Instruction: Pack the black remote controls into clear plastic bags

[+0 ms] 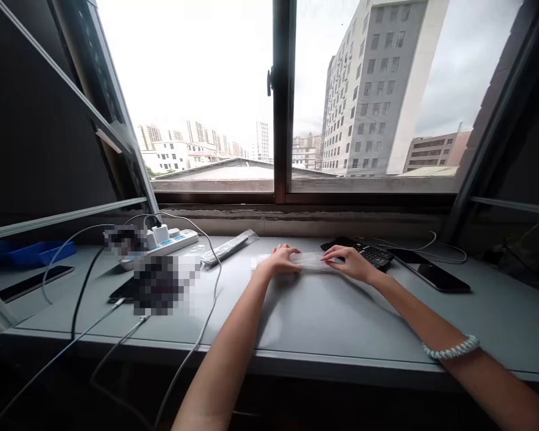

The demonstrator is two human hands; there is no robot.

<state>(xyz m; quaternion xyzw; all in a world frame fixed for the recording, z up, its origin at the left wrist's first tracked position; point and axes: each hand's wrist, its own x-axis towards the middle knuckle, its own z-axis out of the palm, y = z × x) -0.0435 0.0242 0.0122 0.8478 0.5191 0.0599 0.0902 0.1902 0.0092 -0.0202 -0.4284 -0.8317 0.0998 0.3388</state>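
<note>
packet: clear plastic packet [312, 261] lies flat on the grey bench [341, 317], near the far edge below the window [278, 102], long side running left to right.
packet vs hands: spans the gap between the 2 hands; each hand covers 1 end, middle stretch bare.
left hand: left hand [282, 260] sits on the packet's left end, palm down, fingers bent onto the plastic. Pinching or only pressing: cannot tell.
right hand: right hand [348, 262] rests on the right end, fingers stretched out and flat toward the left, not closed around anything.
arms: both forearms reach forward over the bench and angle inward, wrists low, close to the surface. Beaded bracelet [451, 348] on the right wrist.
right of packet: black keypad device [363, 251] just behind the right hand, dark phone [431, 275] further right.
left of packet: bagged long device [229, 246] near, then white power strip [161, 242] with plugs and cables, a 2nd phone [33, 282] far left.
</note>
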